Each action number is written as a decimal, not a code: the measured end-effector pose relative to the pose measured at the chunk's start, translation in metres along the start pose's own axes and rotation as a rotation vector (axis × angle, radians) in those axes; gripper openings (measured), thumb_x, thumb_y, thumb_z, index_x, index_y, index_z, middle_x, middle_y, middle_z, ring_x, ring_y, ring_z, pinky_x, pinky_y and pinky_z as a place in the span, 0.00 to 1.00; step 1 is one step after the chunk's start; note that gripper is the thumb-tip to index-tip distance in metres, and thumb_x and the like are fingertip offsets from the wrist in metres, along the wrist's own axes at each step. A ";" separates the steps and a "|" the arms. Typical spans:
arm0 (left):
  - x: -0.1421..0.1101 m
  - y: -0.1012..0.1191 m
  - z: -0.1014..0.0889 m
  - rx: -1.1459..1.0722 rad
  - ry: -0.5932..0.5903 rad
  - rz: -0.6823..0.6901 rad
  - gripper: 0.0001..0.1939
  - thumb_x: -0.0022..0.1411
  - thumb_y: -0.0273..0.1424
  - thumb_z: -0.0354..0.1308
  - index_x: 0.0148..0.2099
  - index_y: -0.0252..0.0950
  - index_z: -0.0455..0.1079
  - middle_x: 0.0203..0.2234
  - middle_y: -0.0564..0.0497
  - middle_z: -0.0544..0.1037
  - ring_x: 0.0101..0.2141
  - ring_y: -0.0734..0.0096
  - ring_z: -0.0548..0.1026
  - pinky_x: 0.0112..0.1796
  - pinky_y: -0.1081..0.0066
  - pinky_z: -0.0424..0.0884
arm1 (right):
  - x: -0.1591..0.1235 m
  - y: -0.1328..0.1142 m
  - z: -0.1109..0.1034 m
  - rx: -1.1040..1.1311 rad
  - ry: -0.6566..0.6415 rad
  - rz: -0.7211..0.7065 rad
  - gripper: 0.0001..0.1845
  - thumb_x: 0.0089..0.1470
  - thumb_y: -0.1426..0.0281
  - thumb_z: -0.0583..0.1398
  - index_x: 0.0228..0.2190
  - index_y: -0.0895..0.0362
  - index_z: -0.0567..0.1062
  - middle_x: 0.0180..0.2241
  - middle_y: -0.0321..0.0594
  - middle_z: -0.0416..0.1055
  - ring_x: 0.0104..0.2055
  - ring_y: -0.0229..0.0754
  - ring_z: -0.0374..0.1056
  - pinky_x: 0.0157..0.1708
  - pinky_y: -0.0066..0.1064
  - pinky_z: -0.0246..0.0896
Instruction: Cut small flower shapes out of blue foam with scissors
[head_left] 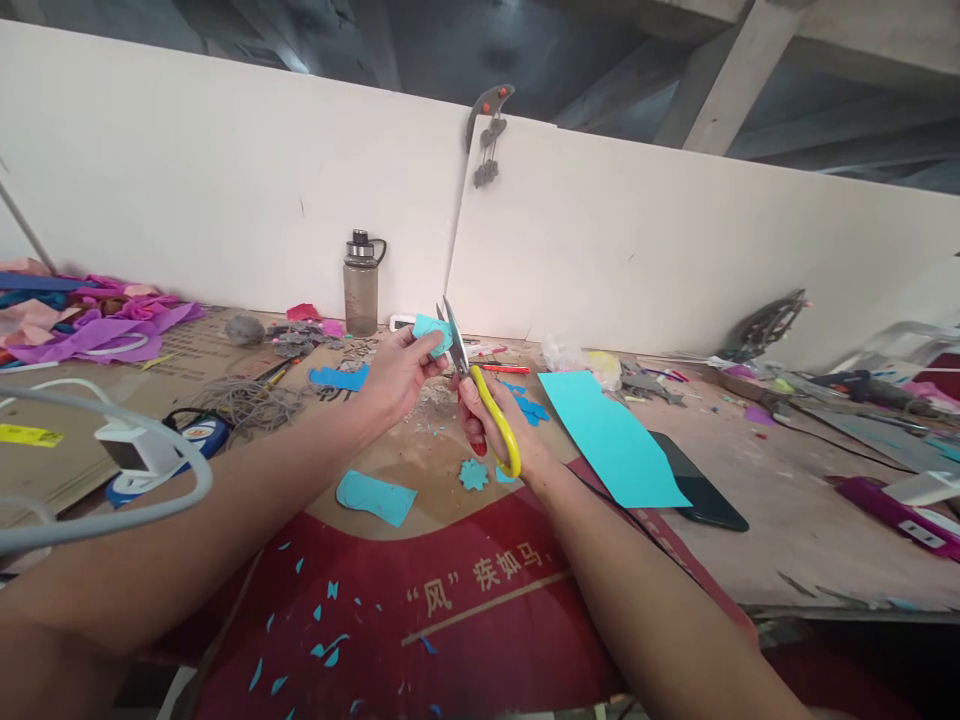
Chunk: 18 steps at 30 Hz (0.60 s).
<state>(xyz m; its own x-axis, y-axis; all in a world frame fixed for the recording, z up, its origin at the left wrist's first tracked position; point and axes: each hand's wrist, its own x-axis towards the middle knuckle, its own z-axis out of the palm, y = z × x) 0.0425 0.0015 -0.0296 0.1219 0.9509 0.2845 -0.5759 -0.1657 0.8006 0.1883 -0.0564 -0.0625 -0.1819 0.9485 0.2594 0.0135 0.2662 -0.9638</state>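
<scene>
Through the head feed, my left grip [397, 378] is pinched on a small turquoise paper piece [429, 325] above the surface [787, 490], presumably so its edge stays firm against the blades. My right grip [523, 425] is closed around the yellow-handled scissors [486, 392], blades parted at that edge. The scalloped cutout [473, 475] lies below, probably for clearance.

scissors [460, 360]: metal blades [455, 335], glossy plastic handles [506, 425] | sheet [611, 435]: smooth matt paper
</scene>
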 end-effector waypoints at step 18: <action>-0.006 0.000 -0.015 -0.014 0.033 0.003 0.11 0.55 0.25 0.75 0.31 0.35 0.74 0.27 0.53 0.76 0.25 0.80 0.71 0.26 0.76 0.68 | 0.000 0.011 0.005 0.020 -0.064 0.037 0.38 0.50 0.32 0.68 0.36 0.50 0.64 0.24 0.24 0.52 0.19 0.31 0.48 0.16 0.26 0.47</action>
<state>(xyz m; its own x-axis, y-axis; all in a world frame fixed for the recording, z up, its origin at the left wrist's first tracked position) 0.0296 0.0002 -0.0391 0.0938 0.9585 0.2692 -0.5871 -0.1651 0.7925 0.1839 -0.0546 -0.0735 -0.2441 0.9446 0.2197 0.0016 0.2269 -0.9739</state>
